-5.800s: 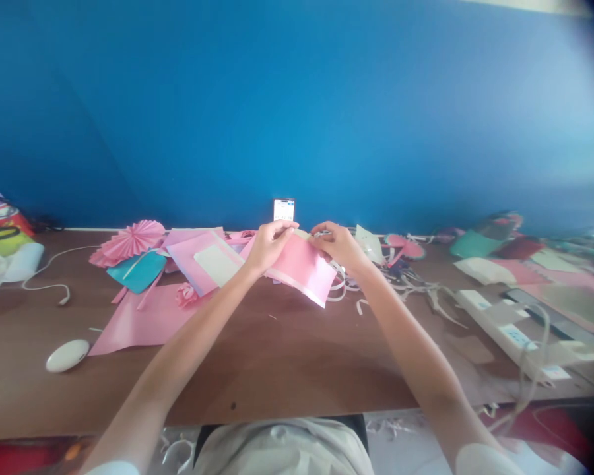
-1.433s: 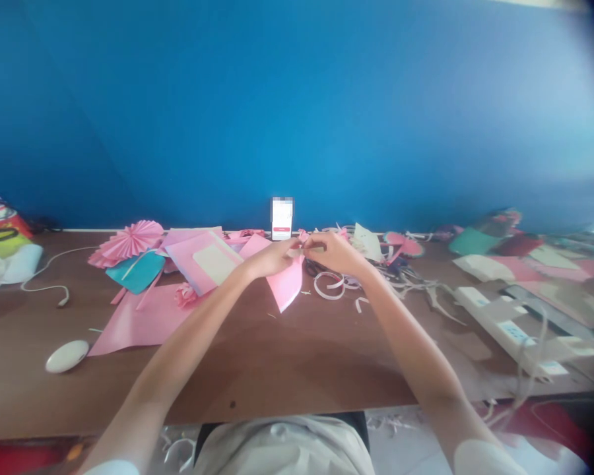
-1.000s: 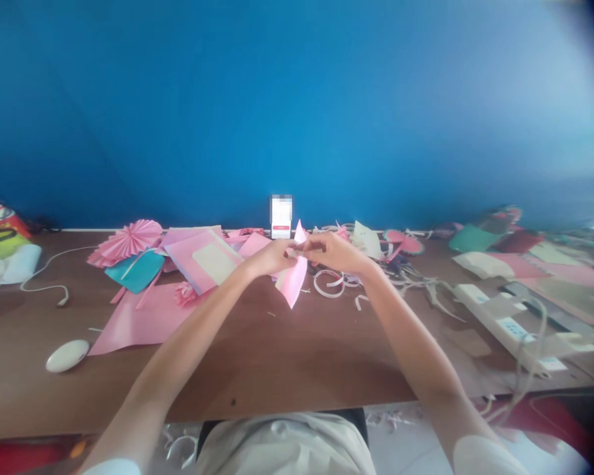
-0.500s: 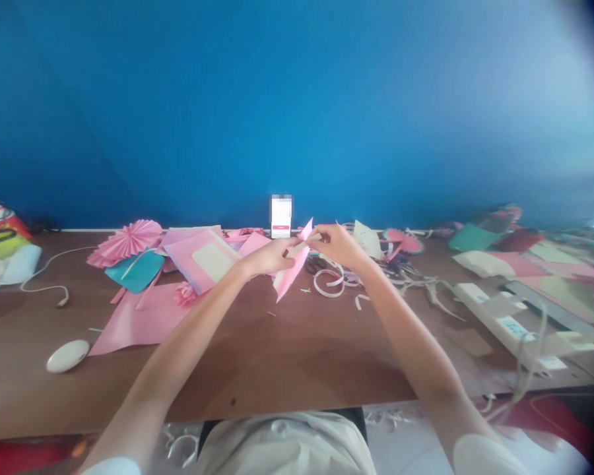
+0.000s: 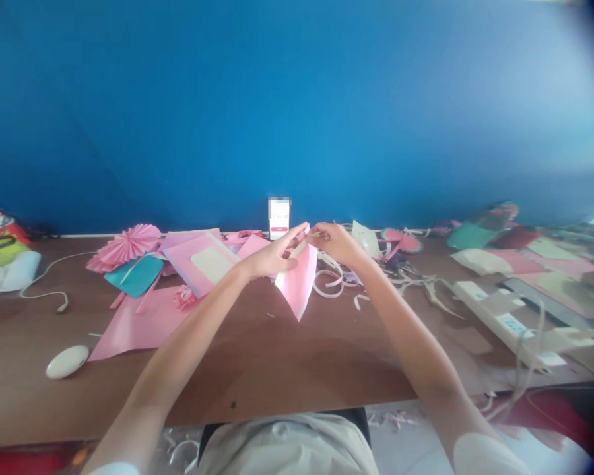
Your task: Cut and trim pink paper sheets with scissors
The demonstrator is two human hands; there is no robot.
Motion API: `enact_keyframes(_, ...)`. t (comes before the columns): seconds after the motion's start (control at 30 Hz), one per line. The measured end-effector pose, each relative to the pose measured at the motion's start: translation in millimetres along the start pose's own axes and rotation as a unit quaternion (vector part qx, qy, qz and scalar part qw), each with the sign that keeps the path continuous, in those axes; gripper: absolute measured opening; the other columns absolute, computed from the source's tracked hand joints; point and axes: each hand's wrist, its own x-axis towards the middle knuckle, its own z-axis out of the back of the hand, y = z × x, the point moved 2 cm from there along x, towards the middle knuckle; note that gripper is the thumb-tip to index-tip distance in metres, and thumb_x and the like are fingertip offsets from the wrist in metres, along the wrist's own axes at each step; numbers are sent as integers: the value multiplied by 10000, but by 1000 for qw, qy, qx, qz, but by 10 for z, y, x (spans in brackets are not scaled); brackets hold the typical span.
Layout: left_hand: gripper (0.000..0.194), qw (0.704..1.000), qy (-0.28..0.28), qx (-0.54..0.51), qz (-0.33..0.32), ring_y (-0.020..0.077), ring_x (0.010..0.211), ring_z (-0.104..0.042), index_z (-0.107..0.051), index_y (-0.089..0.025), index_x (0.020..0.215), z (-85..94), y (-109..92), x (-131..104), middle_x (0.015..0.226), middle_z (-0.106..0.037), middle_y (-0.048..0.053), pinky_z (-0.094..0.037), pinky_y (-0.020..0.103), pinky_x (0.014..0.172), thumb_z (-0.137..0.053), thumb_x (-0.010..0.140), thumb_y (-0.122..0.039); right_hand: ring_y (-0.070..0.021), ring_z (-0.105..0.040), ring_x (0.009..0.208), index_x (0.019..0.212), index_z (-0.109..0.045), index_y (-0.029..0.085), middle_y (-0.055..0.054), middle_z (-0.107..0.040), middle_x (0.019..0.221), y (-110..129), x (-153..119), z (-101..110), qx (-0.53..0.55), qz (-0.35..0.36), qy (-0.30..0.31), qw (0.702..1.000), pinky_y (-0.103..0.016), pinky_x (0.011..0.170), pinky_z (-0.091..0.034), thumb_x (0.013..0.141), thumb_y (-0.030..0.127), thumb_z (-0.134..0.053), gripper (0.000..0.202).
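Above the table, a piece of pink paper (image 5: 298,284) with a pale border hangs between my two hands, its pointed corner facing me. My left hand (image 5: 277,256) grips its left side, thumb in front and fingers behind. At the paper's upper right edge, the fingertips of my right hand (image 5: 329,239) pinch it, with a small pale bit showing there. Just behind my hands a phone (image 5: 279,218) stands upright with a lit screen. Curled white paper strips (image 5: 329,280) lie below my right hand.
On the left are a pink folded paper fan (image 5: 129,245), a teal paper piece (image 5: 134,275), pink sheets (image 5: 138,326) and a white mouse (image 5: 67,362). A power strip (image 5: 509,323) with cables lies on the right. The blue wall (image 5: 297,99) rises behind the table.
The pink paper has turned so that its broad face now shows, and its corner hangs lower and further right. The fingers of my left hand have stretched upward along it.
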Motion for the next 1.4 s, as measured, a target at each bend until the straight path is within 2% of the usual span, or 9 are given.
enact_keyframes(0.17, 818, 1000, -21, -1, -8, 243, 1473, -175, -44, -316, 1534, -25, -34, 1, 1610, -126, 84, -350, 360, 1094, -493, 867, -160, -164, -518, 763, 882, -653, 194, -26, -588, 852, -53, 25, -39, -9, 16, -25, 999, -291, 694, -378, 836, 424, -560, 253)
enact_keyframes(0.3, 847, 1000, -26, -1, -13, 261, 1473, -169, -8, -331, 1532, -45, -99, -13, 1611, -114, 87, -402, 363, 1047, -482, 858, -134, -160, -514, 774, 863, -655, 194, -23, -541, 855, -54, 25, -62, 4, 23, -39, 999, -292, 714, -390, 838, 442, -562, 266)
enact_keyframes(0.53, 863, 1000, -25, 1, 4, 285, 1428, -296, 8, -319, 1533, -55, -171, -27, 1581, -232, 110, -437, 357, 1011, -482, 846, -143, -165, -521, 811, 877, -678, 188, -34, -560, 892, -43, 23, -57, 18, 26, -46, 998, -297, 737, -404, 825, 400, -572, 243)
enact_keyframes(0.6, 866, 1000, -27, 8, 4, 288, 1429, -293, 9, -319, 1534, -61, -174, -27, 1570, -264, 111, -430, 372, 1023, -485, 844, -146, -164, -525, 803, 867, -674, 183, -37, -576, 892, -44, 25, -54, 21, 26, -50, 998, -295, 726, -405, 821, 393, -571, 238)
enact_keyframes(0.77, 855, 999, -32, -11, -8, 275, 1462, -211, 15, -336, 1531, -75, -143, -33, 1590, -204, 98, -424, 382, 1034, -490, 862, -167, -152, -542, 727, 845, -655, 178, -36, -632, 857, -13, 18, -51, 46, 7, -68, 997, -288, 663, -409, 800, 397, -588, 233)
enact_keyframes(0.97, 835, 999, -34, -11, -20, 264, 1468, -191, 5, -326, 1532, -62, -118, -38, 1583, -224, 110, -351, 405, 1096, -488, 875, -175, -140, -551, 663, 837, -648, 172, -22, -641, 760, 27, 1, -52, 100, -6, -69, 993, -280, 618, -419, 766, 383, -632, 224)
enact_keyframes(1.17, 807, 999, -35, 3, -17, 278, 1465, -197, -1, -336, 1530, -69, -156, -64, 1606, -141, 96, -376, 406, 1080, -473, 893, -185, -147, -575, 690, 844, -651, 172, -23, -654, 756, 35, -11, -65, 152, -16, -67, 986, -294, 662, -446, 746, 403, -660, 251)
enact_keyframes(1.3, 800, 999, -33, 25, -19, 272, 1464, -201, 2, -337, 1529, -71, -170, -68, 1611, -120, 80, -316, 418, 1129, -464, 899, -176, -149, -583, 697, 801, -621, 171, -27, -656, 756, 64, -21, -64, 200, -48, -55, 977, -307, 684, -458, 714, 415, -695, 270)
enact_keyframes(1.4, 791, 999, -31, 33, -25, 279, 1467, -189, -12, -343, 1529, -66, -172, -68, 1613, -112, 68, -306, 439, 1135, -460, 899, -175, -143, -571, 697, 781, -583, 173, -19, -631, 750, 66, -19, -58, 214, -69, -72, 972, -307, 683, -458, 685, 413, -721, 293)
